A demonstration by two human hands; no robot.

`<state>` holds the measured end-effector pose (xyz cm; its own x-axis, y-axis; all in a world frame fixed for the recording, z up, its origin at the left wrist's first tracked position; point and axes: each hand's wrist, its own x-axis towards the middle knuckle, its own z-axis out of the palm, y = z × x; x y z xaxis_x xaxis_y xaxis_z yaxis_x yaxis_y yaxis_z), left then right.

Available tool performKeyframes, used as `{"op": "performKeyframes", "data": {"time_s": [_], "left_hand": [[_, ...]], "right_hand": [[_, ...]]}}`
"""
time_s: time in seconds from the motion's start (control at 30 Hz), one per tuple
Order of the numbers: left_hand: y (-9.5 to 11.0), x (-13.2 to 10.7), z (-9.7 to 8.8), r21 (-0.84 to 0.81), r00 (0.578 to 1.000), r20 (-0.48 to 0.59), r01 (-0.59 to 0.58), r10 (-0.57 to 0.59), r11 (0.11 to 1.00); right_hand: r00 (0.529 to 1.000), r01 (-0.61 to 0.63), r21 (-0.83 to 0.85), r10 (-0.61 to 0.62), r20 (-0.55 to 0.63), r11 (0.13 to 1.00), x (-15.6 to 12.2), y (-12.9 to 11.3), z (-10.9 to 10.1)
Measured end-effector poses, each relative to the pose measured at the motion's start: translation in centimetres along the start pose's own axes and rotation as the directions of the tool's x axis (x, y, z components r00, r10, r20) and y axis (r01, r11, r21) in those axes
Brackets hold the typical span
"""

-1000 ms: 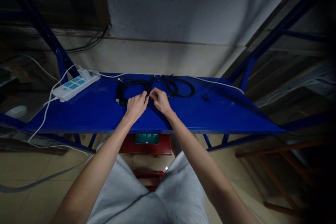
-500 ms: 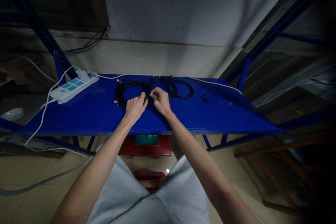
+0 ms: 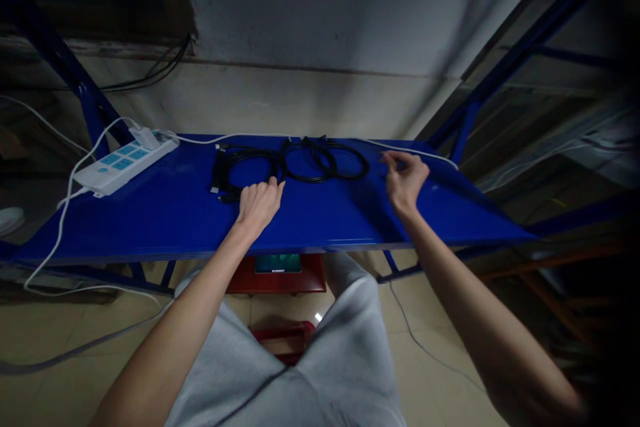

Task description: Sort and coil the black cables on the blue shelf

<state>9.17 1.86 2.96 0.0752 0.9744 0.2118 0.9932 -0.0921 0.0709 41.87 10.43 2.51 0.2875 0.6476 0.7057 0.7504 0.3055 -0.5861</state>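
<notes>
My left hand (image 3: pixel 260 205) is closed at the near right edge of a coiled black cable (image 3: pixel 249 152), its fingers curled on the cable. This coil has light-coloured plug ends on its left side and lies on the blue shelf (image 3: pixel 320 213). To its right, two more black cable coils (image 3: pixel 345 145) overlap each other near the back edge. My right hand (image 3: pixel 406 180) is off to the right, above the shelf, with thumb and fingertips pinched together. Anything between those fingertips is too small or blurred to make out.
A white power strip (image 3: pixel 125 161) with blue sockets stands at the shelf's left end. A white cord (image 3: pixel 220 140) runs along the back edge. Blue frame posts (image 3: pixel 465 133) rise at both sides. Below the shelf is a red stool (image 3: pixel 313 273) with a tablet-like screen (image 3: pixel 277 263).
My right hand has left the left coil and moved well to the right, past the other coils. My left hand has stayed at its coil. The view has shifted slightly.
</notes>
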Motion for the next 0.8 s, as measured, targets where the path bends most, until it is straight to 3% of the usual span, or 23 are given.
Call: {"op": "performKeyframes", "data": {"time_s": [0.1, 0.2, 0.37, 0.43, 0.5, 0.57, 0.67, 0.73, 0.8], "left_hand": [[0.1, 0.1, 0.3, 0.019, 1.000, 0.001, -0.016, 0.016, 1.000], [0.0, 0.1, 0.5, 0.005, 0.998, -0.020, -0.056, 0.056, 0.998], [-0.4, -0.2, 0.8, -0.050, 0.978, -0.193, -0.090, 0.079, 0.995], [-0.6, -0.6, 0.9, -0.086, 0.955, -0.289, -0.091, 0.062, 0.992], [-0.8, -1.1, 1.0, -0.104, 0.924, -0.364, -0.164, 0.116, 0.981], [-0.8, -1.4, 1.3, -0.076, 0.875, -0.416, -0.306, 0.249, 0.949], [-0.6, -1.5, 1.7, 0.045, 0.727, -0.501, -0.519, 0.469, 0.853], [-0.4, -1.3, 1.8, 0.124, 0.626, -0.547, -0.597, 0.556, 0.793], [-0.2, -1.3, 1.8, 0.176, 0.573, -0.558, -0.626, 0.601, 0.760]], "right_hand": [[0.996, -0.073, -0.183, 0.064, -0.057, 0.980, 1.2, 4.3, -3.9], [0.994, -0.105, -0.223, 0.097, -0.046, 0.969, 0.8, 6.6, -5.8], [0.993, -0.057, -0.248, 0.080, 0.083, 0.967, -0.6, 6.8, -5.9], [0.993, -0.032, -0.259, 0.061, 0.104, 0.965, -0.8, 6.7, -5.7], [0.992, -0.001, -0.254, 0.033, 0.119, 0.967, -0.8, 6.8, -5.7], [0.988, 0.033, -0.221, 0.002, 0.156, 0.975, -0.6, 7.2, -5.6], [0.974, 0.070, -0.180, -0.028, 0.227, 0.981, -0.5, 7.9, -5.4], [0.968, 0.078, -0.172, -0.033, 0.249, 0.982, -0.5, 8.3, -5.2], [0.966, 0.075, -0.171, -0.029, 0.258, 0.982, -0.6, 8.3, -5.2]]}}
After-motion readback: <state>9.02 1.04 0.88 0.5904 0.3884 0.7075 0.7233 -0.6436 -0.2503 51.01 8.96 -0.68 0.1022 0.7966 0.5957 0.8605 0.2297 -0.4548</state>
